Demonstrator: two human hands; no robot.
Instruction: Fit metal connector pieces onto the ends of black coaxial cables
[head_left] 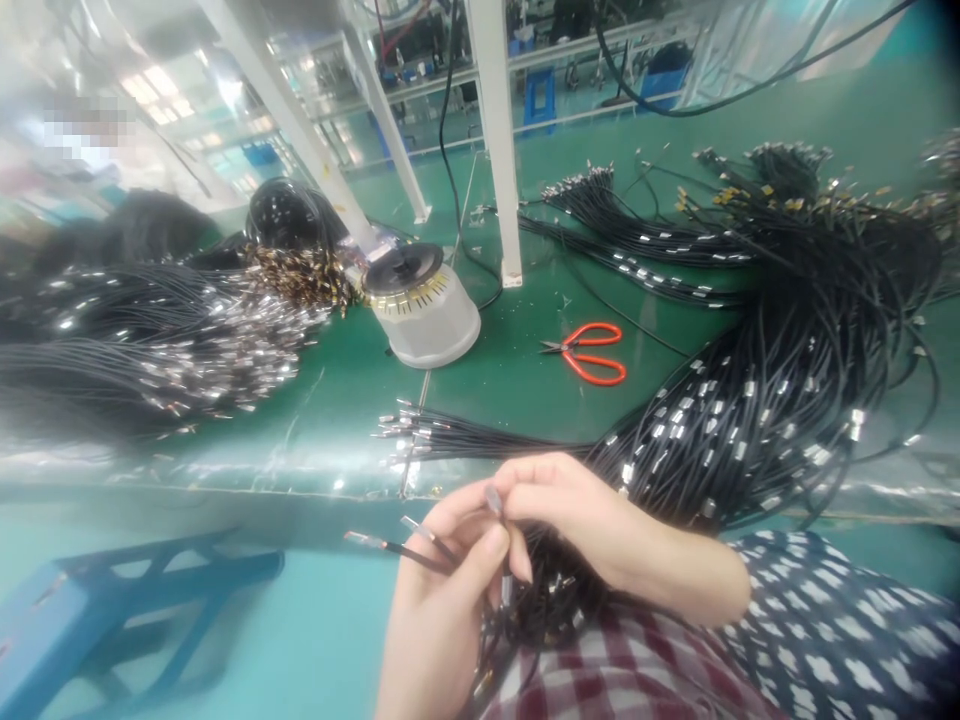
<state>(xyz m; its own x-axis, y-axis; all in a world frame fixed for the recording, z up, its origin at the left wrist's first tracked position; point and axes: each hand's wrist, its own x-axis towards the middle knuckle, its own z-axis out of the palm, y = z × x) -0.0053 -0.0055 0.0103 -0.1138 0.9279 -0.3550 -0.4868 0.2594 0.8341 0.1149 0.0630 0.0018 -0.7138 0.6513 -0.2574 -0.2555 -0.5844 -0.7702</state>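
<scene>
My left hand is closed round a few thin black cables with metal connector tips that stick out to the left. My right hand comes in from the right and pinches one cable's metal end between thumb and fingers, just above my left thumb. Both hands hover in front of the table's near edge, over a loose bunch of black cables in my lap. A small fan of cables with metal tips lies on the green table just beyond my hands.
Red-handled scissors lie mid-table. A white round device with a black top stands behind them, beside white frame posts. Big bundles of black cables fill the left and right of the table. A blue stool stands below left.
</scene>
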